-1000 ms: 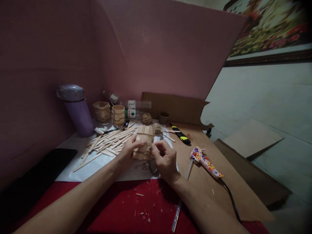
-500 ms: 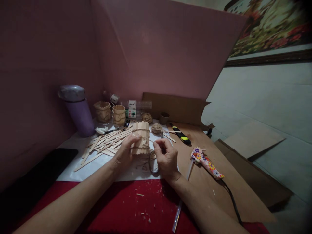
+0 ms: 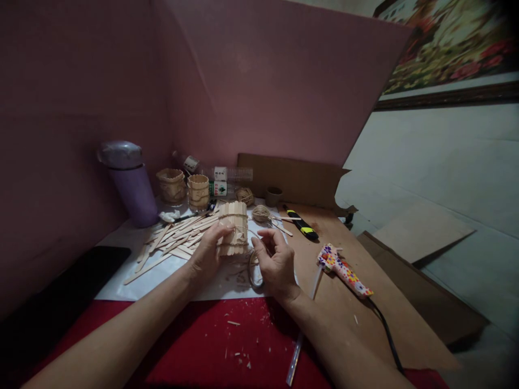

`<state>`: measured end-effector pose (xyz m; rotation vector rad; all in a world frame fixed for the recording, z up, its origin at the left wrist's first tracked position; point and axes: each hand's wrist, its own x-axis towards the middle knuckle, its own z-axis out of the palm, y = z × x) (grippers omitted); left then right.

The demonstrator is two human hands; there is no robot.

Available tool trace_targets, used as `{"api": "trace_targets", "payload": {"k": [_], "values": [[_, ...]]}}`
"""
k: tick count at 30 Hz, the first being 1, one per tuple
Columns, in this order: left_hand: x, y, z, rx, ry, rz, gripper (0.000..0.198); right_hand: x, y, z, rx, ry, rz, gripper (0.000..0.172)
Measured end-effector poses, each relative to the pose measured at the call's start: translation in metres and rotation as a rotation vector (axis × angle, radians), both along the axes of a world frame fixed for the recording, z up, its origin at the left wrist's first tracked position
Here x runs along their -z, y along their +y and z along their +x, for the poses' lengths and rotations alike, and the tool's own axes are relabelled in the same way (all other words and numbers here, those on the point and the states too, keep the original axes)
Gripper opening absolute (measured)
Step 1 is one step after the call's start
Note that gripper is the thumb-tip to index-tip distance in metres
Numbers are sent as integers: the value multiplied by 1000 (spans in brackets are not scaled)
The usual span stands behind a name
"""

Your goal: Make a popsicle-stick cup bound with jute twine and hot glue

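While L hand (image 3: 208,248) clamps craft-stick cup (image 3: 235,222), prob. steadying it, back from white sheet (image 3: 132,290)'s near edge, R hand (image 3: 278,265) nears twine strand (image 3: 253,233); can't tell if pinched.

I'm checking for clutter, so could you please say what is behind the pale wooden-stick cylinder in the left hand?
Behind the cylinder, flat pale wooden sticks show at left and a tan twine bundle beyond its top; whatever its body covers is hidden.
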<state>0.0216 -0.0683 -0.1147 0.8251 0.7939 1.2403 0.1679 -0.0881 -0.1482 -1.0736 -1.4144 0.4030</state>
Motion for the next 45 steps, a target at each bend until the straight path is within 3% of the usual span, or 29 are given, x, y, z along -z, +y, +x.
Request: {"api": "trace_targets", "payload": {"k": [23, 36, 45], "values": [[1, 2, 0, 4, -58, -44, 28, -3, -3, 0, -31, -22, 21, 18], [4, 4, 0, 121, -110, -57, 28, -4, 0, 2, 2, -72, 66, 20], [-5, -1, 1, 149, -131, -54, 28, -6, 3, 2, 24, -94, 123, 20]]}}
